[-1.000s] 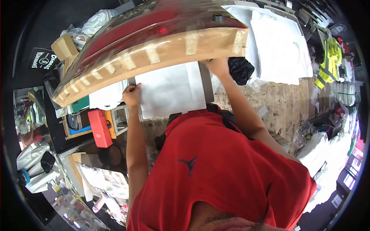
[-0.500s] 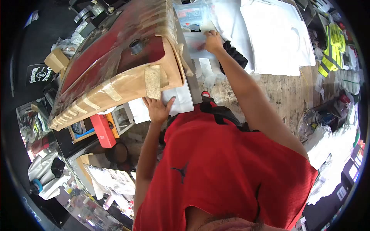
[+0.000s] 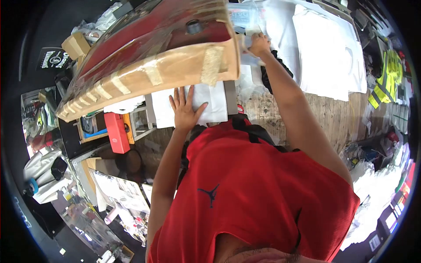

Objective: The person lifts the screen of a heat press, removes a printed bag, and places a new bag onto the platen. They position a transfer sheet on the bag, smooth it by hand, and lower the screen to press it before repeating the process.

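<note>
My left hand (image 3: 187, 111) lies flat with fingers spread on a white sheet (image 3: 215, 103). Beneath that sheet a grey board (image 3: 230, 94) shows at the right edge. Just beyond my fingertips, a screen printing frame (image 3: 153, 70) with brown-taped edges and a dark red face slants over the board. A dark round object (image 3: 193, 27) sits on its face. My right hand (image 3: 260, 44) is beyond the frame's right end, fingers curled around something pale and blurred that I cannot make out. Close to my right forearm lies a bunched black cloth (image 3: 267, 79).
A stack of white sheets (image 3: 329, 52) lies at the right on a white-covered surface. A clear plastic tub (image 3: 241, 16) stands behind my right hand. Below the frame, a red box (image 3: 116, 133) sits by a drawer. Yellow hi-vis vests (image 3: 386, 79) hang at far right.
The view has shifted, and the frame sits further right and higher in it. My left hand's fingers are more spread and the white sheet is more exposed. My right hand is now closer to the frame's end.
</note>
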Demonstrator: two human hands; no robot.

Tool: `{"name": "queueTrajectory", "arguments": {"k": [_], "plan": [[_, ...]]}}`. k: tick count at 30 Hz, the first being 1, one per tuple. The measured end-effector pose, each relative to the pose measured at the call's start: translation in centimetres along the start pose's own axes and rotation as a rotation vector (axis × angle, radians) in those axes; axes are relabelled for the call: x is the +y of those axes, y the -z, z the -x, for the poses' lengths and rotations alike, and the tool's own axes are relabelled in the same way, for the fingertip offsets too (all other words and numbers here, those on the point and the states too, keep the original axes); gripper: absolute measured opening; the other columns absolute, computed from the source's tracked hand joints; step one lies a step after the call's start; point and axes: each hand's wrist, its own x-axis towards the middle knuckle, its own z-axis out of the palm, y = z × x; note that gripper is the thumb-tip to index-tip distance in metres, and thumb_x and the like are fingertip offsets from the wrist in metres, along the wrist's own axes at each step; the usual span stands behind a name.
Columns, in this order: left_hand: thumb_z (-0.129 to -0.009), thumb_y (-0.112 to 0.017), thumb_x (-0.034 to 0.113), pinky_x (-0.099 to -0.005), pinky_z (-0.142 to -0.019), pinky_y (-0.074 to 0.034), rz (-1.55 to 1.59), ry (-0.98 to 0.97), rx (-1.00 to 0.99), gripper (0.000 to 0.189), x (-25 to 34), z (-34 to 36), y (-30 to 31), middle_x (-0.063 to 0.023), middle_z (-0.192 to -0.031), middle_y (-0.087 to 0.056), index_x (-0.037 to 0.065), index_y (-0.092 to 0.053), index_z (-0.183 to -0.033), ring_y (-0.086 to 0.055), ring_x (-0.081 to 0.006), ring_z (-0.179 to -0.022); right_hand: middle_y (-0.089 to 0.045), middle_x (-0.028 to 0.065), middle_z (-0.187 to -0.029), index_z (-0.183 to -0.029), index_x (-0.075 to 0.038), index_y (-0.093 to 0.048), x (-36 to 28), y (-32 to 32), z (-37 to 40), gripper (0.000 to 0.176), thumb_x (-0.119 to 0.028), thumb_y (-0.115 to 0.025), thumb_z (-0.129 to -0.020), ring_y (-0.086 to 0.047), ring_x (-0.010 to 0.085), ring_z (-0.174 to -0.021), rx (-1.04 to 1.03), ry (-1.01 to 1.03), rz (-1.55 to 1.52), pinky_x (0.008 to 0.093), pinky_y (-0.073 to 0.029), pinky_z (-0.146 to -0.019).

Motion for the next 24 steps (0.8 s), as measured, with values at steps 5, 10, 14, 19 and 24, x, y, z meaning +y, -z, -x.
{"name": "queueTrajectory", "arguments": {"k": [5, 10, 14, 19, 24], "plan": [[-0.089, -0.063, 0.061, -0.0669, -0.118, -0.009, 0.034, -0.026, 0.026, 0.085, -0.3, 0.0, 0.2, -0.0238, -0.163, -0.020, 0.020, -0.032, -0.157, -0.019, -0.0494, -0.148, -0.053, 0.0162, -0.140, -0.132, -0.008, -0.058, 2.5, -1.2, -1.8, 0.086, -0.047, -0.091, -0.063, -0.047, 0.0367, -0.134, 0.222, -0.061, -0.218, 0.0555, -0.040, -0.109], [-0.088, -0.065, 0.060, -0.0647, -0.118, -0.011, 0.017, -0.052, -0.020, 0.086, -1.1, 0.2, 0.9, -0.0242, -0.163, -0.020, 0.021, -0.032, -0.158, -0.021, -0.0484, -0.148, -0.053, 0.0153, -0.142, -0.133, -0.008, -0.058, 3.8, -0.8, -1.4, 0.076, -0.041, -0.087, -0.071, -0.048, 0.0363, -0.134, 0.105, -0.063, -0.109, 0.0535, -0.043, -0.109], [-0.086, -0.066, 0.063, -0.0643, -0.119, -0.014, 0.015, -0.111, -0.057, 0.089, -2.7, 0.1, 1.8, -0.0201, -0.164, -0.022, 0.023, -0.033, -0.157, -0.024, -0.0477, -0.146, -0.054, 0.0151, -0.142, -0.133, -0.009, -0.059, 3.9, -0.4, -1.2, 0.070, -0.039, -0.084, -0.076, -0.048, 0.0364, -0.133, 0.101, -0.095, -0.083, 0.0527, -0.045, -0.109], [-0.089, -0.060, 0.064, -0.0640, -0.119, -0.015, 0.054, -0.184, -0.027, 0.084, -4.9, 0.8, 1.8, -0.0181, -0.164, -0.022, 0.022, -0.034, -0.157, -0.024, -0.0454, -0.147, -0.055, 0.0155, -0.140, -0.133, -0.009, -0.059, 3.2, -0.7, -1.8, 0.067, -0.039, -0.081, -0.077, -0.049, 0.0368, -0.132, 0.213, -0.116, -0.134, 0.0525, -0.045, -0.108], [-0.090, -0.060, 0.062, -0.0640, -0.119, -0.016, 0.059, -0.239, 0.020, 0.082, -5.3, 0.7, 1.8, -0.0187, -0.164, -0.022, 0.020, -0.035, -0.156, -0.025, -0.0450, -0.147, -0.056, 0.0158, -0.139, -0.132, -0.009, -0.060, 3.0, 0.7, 0.2, 0.063, -0.040, -0.078, -0.079, -0.050, 0.0373, -0.131, 0.290, -0.168, -0.124, 0.0524, -0.044, -0.108]]}}
